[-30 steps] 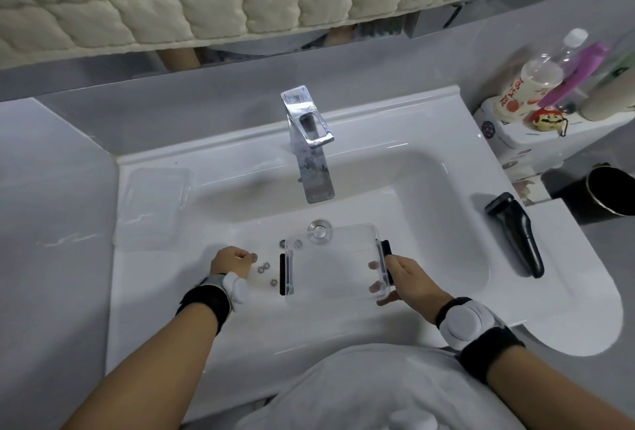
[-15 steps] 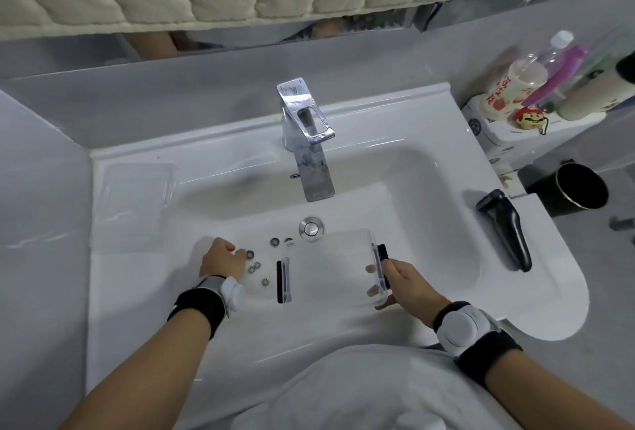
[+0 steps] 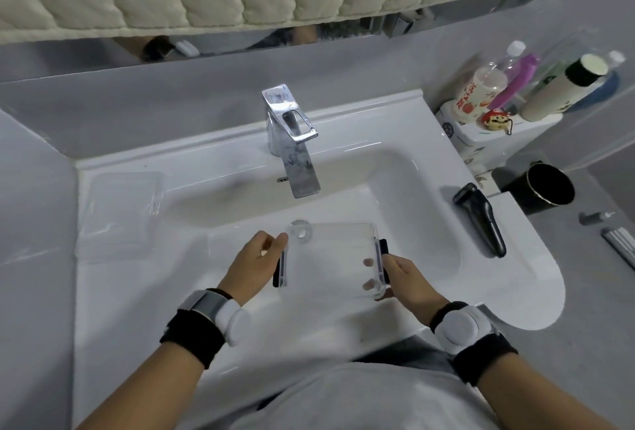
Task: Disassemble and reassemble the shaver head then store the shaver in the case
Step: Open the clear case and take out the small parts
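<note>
Clear plastic case [image 3: 331, 257] sits over sink basin [image 3: 412, 209], right hand [image 3: 403, 278] gripping its edge, left hand [image 3: 256, 257] prob. pinching small parts; shaver [image 3: 481, 216] on sink's right rim. Dropped bits could reach drain.

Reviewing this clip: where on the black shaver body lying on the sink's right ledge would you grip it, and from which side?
Probably around the narrower waist of the shaver body, from above, fingers across its width. It lies flat on the sink ledge, long axis running front to back, wider head end toward the wall, both long sides unobstructed.
</note>
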The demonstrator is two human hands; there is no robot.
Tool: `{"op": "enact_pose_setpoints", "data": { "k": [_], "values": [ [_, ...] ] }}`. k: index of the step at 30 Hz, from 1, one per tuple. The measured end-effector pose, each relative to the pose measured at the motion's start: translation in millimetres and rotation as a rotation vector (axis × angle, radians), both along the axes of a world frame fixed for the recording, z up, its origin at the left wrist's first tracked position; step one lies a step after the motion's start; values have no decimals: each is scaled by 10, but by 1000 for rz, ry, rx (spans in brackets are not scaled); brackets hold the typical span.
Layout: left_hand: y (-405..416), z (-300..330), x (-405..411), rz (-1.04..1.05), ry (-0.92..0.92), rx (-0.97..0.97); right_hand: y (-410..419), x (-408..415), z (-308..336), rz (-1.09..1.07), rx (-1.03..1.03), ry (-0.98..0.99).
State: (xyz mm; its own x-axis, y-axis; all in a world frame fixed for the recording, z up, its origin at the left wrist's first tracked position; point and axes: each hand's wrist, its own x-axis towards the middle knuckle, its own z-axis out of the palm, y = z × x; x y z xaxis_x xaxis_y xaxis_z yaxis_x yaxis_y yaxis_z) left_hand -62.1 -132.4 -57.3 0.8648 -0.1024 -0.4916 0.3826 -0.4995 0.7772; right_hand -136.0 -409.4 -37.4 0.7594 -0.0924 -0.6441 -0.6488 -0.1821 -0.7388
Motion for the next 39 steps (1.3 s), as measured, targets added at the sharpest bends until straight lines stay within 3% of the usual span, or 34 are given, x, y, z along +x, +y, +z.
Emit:
{"op": "enact_pose_setpoints", "data": {
  "k": [4,10,21,30,39],
  "values": [
    [-183,103,-55,-43,40,-25,-114,-3,40,-21,20,-25],
    [-570,284,-87,-41,-57,15,-515,132,158,-43,115,5],
    [-1582,670,21,223,-131,-57,-1525,712,454,8,202,-66],
    [-2310,924,456,402,-177,-138,-2125,1337,718,32,169,-169],
    [-2731,950,1215,454,-54,-196,-2421,1998,641,-14,59,-253]
  ]
}}
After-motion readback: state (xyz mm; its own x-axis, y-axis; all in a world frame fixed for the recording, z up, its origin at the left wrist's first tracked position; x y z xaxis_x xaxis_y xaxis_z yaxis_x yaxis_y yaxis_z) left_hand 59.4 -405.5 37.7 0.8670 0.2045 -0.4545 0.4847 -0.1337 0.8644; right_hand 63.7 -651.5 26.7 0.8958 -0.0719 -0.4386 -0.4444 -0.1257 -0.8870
